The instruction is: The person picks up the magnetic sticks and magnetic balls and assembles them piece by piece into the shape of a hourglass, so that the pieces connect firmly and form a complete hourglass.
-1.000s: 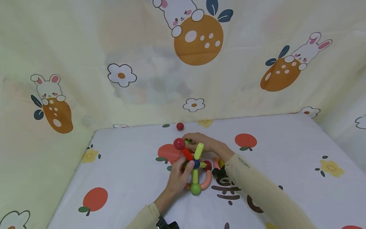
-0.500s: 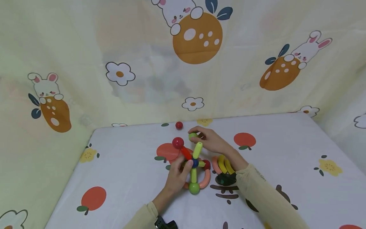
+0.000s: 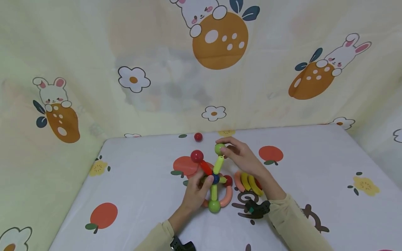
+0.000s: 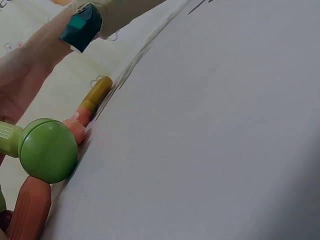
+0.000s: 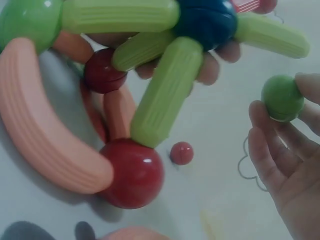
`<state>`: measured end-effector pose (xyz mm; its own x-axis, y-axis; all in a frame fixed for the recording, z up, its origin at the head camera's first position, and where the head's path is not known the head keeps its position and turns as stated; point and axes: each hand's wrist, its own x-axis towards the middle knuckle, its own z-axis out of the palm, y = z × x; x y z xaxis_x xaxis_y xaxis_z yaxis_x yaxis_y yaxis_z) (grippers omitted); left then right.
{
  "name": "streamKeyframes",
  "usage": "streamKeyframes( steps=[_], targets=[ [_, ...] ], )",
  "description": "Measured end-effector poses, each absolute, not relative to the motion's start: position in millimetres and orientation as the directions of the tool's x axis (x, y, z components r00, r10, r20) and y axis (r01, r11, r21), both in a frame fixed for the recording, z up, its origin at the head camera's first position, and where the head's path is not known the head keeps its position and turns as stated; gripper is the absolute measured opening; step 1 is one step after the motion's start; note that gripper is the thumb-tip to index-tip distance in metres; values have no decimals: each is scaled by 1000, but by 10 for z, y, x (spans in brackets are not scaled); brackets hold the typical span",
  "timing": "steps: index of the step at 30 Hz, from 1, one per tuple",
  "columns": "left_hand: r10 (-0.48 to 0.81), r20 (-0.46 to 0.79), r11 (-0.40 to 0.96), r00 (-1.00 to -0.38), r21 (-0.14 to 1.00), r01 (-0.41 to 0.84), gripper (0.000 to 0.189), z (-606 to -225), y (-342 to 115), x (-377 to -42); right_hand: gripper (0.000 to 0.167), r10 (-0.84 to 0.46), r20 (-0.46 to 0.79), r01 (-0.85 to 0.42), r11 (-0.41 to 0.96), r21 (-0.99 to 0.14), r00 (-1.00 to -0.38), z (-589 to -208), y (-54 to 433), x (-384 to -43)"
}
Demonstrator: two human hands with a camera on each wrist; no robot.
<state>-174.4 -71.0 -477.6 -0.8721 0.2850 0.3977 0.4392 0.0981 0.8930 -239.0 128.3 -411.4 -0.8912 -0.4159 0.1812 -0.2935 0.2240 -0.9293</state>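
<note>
My left hand [image 3: 195, 193] grips a toy built of balls and rods around its blue hub ball [image 3: 215, 179]. Light-green rods spread from that hub [image 5: 206, 22], and a red rod [image 3: 206, 168] leads to a red ball [image 3: 196, 156]. At the base, curved pink rods [image 5: 47, 122] join a green ball [image 4: 48, 151] and red balls [image 5: 131, 173]. Between thumb and fingertips, my right hand [image 3: 242, 158] pinches another green ball [image 5: 282, 98]. In the head view this ball is just above the tip of the upper light-green rod [image 3: 218, 165]; the right wrist view shows a gap there.
A loose red ball [image 3: 198, 137] lies near the table's back edge. Right of the toy, curved yellow rods [image 3: 246, 182] lie beside a pink one [image 3: 239, 182], partly under my right forearm. The tablecloth [image 3: 141, 195] bears fruit prints, and a patterned curtain [image 3: 169, 87] hangs behind.
My right hand has lifted the green ball from behind the toy and carried it rightward to the upper rod's tip. The left hand keeps its grip, nearly still.
</note>
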Motion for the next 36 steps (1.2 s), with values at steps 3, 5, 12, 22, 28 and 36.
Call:
streamKeyframes(
  steps=[3, 5, 12, 22, 28, 36],
  targets=[
    [287, 393, 99, -874, 895, 435, 19, -4681, -711, -1706, 29, -414, 200, -308, 213, -927, -888, -4082, 1305, -2379],
    [291, 399, 94, -869, 892, 441, 19, -4603, -712, -1678, 29, -414, 208, -313, 204, -927, -886, -4059, 1316, -2370],
    [295, 400, 110, -868, 888, 447, 17, -4456, -716, -1597, 29, -410, 239, -338, 189, -922, -880, -3988, 1332, -2303],
    [296, 410, 92, -863, 887, 453, 17, -4465, -709, -1614, 31, -428, 281, -391, 194, -900, -859, -3924, 1353, -2258],
    [299, 418, 93, -858, 882, 462, 17, -4459, -696, -1617, 29, -442, 292, -410, 198, -891, -848, -3900, 1393, -2231],
    [290, 418, 99, -861, 882, 461, 17, -4486, -719, -1615, 29, -480, 328, -460, 186, -868, -814, -3863, 1383, -2221]
  ],
)
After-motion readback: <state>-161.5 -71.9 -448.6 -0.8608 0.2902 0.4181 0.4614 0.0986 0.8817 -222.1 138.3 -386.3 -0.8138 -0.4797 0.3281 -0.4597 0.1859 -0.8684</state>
